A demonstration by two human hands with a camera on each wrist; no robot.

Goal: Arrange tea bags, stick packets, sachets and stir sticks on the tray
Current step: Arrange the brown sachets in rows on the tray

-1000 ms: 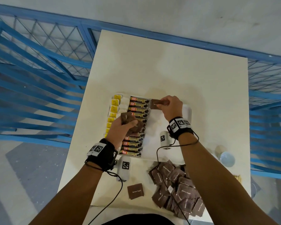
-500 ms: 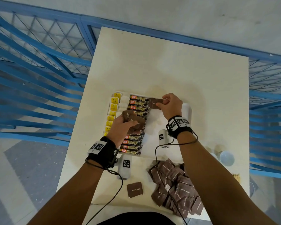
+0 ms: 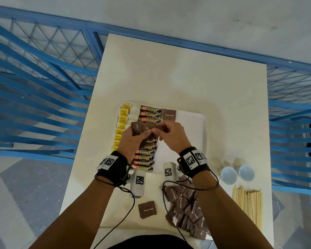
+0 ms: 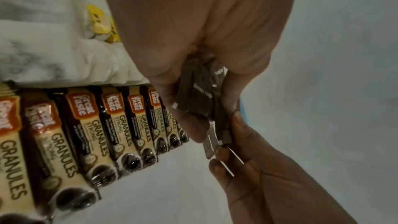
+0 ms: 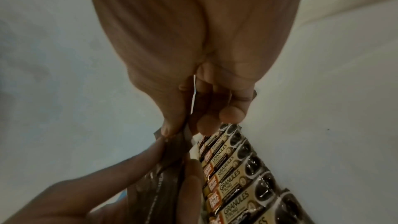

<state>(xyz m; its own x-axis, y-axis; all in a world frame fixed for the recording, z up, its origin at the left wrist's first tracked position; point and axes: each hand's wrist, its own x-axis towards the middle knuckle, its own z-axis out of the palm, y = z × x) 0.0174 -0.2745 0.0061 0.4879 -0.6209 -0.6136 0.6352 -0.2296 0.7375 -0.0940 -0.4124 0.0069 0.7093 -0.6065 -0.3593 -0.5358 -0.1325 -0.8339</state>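
cream surface [image 3: 187, 78] carries the tray [image 3: 192, 119]; above it left hand [image 3: 131, 141] grips a sachet bundle [image 3: 137, 128], fingers curled tight. right hand [image 3: 171, 135] pinches one sachet [image 4: 210, 142] from it. bundle count hidden.

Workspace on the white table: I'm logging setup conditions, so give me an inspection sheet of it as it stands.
Surface: white table.
Job's things: tray holds tea bags, coffee stick packets and one brown sugar sachet; sachet pile, a lone sachet and stir sticks off the tray.
Clutter: two white cups.
Grips: left hand holds a sachet bundle; right hand pinches one from it.
Cables: black wires from the wrist straps.
Surroundings: blue railing.
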